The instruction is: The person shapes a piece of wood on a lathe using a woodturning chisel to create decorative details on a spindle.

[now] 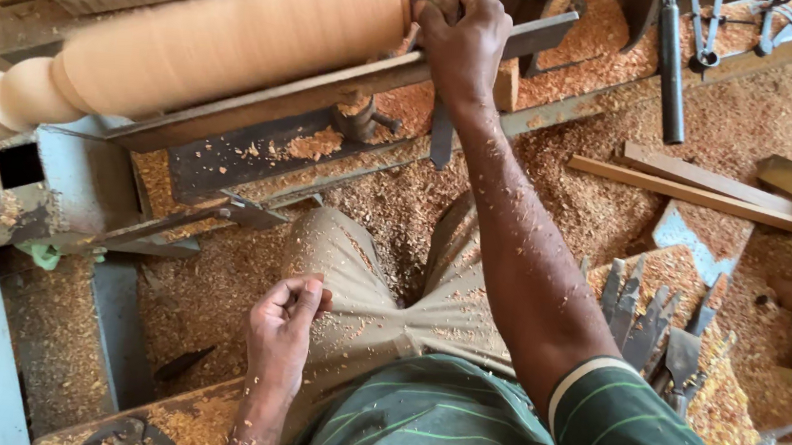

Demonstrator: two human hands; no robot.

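Workpiece (229, 38), a turned wooden cylinder, is lying across the tool rest (332, 88), long axis running lower-left to upper-right. We are gripping its right end with our right hand (462, 38); left hand (282, 323) is curling loosely, empty.

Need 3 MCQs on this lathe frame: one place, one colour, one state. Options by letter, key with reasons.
1. Where is the right hand?
A. on the tool rest by the turned wooden workpiece
B. on the knee
C. on the chisels

2. What colour is the shirt?
A. plain white
B. dark green with light stripes
C. red

3. How is the left hand?
A. flat open on the lathe bed
B. gripping a chisel
C. loosely curled above the lap, no tool seen in it

Key:
1 A: the fingers sit at the tool rest against the end of the workpiece.
2 B: thin pale stripes run across dark green cloth.
3 C: its fingers curl inward over the sawdust-covered trousers, away from the chisels.
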